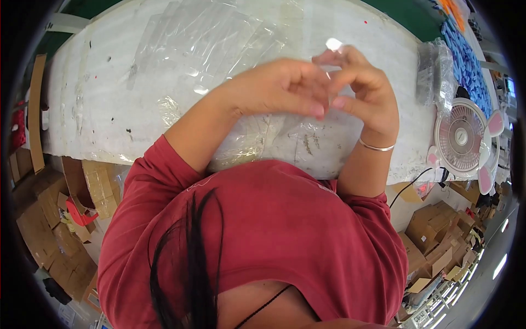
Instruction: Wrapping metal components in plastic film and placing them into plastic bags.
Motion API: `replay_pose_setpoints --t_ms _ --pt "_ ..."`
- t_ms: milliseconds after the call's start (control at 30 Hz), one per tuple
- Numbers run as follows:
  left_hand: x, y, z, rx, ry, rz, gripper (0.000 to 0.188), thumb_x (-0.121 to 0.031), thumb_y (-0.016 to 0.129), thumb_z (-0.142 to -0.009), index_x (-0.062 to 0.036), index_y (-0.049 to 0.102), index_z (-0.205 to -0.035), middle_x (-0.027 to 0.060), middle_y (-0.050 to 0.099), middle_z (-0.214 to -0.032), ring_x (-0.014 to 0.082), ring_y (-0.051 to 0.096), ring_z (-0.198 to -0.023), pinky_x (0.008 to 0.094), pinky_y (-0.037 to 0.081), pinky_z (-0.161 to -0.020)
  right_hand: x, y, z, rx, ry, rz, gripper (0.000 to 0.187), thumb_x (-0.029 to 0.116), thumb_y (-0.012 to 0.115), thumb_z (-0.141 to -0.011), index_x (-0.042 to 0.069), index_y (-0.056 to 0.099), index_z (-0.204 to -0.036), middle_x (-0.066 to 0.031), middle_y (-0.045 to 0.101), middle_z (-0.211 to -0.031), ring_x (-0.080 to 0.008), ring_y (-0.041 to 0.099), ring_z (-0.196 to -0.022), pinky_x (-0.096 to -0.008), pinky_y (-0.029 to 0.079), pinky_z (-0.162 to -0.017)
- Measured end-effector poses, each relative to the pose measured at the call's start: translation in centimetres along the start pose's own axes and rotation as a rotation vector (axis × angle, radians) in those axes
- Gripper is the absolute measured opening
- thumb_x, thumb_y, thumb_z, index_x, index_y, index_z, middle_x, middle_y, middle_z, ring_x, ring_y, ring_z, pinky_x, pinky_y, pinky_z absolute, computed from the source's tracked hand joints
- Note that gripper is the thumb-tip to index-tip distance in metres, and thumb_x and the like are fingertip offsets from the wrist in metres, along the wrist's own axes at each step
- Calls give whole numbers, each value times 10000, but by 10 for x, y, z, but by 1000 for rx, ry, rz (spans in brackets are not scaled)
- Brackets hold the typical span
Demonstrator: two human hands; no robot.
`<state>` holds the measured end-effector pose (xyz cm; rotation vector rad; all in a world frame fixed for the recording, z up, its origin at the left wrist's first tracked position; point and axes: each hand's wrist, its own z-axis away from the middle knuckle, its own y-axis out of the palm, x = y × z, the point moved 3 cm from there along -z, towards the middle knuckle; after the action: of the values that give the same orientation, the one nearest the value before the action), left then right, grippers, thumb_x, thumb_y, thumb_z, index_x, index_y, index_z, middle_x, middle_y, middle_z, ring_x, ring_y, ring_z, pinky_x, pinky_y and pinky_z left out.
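Observation:
My left hand (279, 85) and my right hand (364, 88) meet above a white worktable (109, 98), fingertips pinched together on a thin clear plastic bag (331, 82) that is hard to make out between them. A small glossy corner of the plastic (333, 44) shows above my right fingers. More clear plastic bags (208, 44) lie spread on the table behind my hands, and crumpled clear film (246, 142) lies under my forearms. A thin metal bangle (375, 146) circles my right wrist.
A small white and pink desk fan (463, 140) stands at the table's right end, its cable hanging down. A stack of clear packets (433, 71) and blue items (466, 60) lie beyond it. Cardboard boxes (49, 219) crowd the floor at left and boxes (438, 230) at right.

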<state>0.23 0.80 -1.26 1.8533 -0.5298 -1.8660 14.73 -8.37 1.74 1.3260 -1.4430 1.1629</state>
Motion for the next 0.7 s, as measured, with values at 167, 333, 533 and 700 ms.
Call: replay_pose_setpoints --t_ms 167,333,533,700 --pt "-12 -20 0 -257 257 -52 368 -26 654 -869 18 555 -1221 165 679 -1012 225 679 -883 267 540 -777 2 40 -6 -176 320 38 839 -65 792 -654 83 382 -1370 -116 613 -1006 -162 604 -876 -217 513 -626" --pt "-19 -21 1 -397 329 2 426 -58 640 -894 0 480 -1284 176 676 -1011 237 682 -817 281 554 -729 -17 56 -10 -310 390 -9 797 -46 815 -644 50 415 -1327 -87 628 -948 -147 623 -805 -206 507 -644" --pt "-25 -19 -2 -363 501 86 523 -39 593 -914 -60 320 -1360 191 663 -1038 233 678 -770 275 549 -668 -11 55 -17 -302 298 92 757 -53 796 -664 39 429 -1319 -88 627 -961 -138 616 -772 -217 507 -656" --pt "-27 -12 0 -318 556 -13 561 -64 560 -940 -99 232 -1393 215 645 -1081 237 670 -738 260 528 -617 -3 25 -18 -460 194 -131 695 -44 786 -687 35 471 -1301 -92 617 -1022 -155 610 -825 -246 511 -703"
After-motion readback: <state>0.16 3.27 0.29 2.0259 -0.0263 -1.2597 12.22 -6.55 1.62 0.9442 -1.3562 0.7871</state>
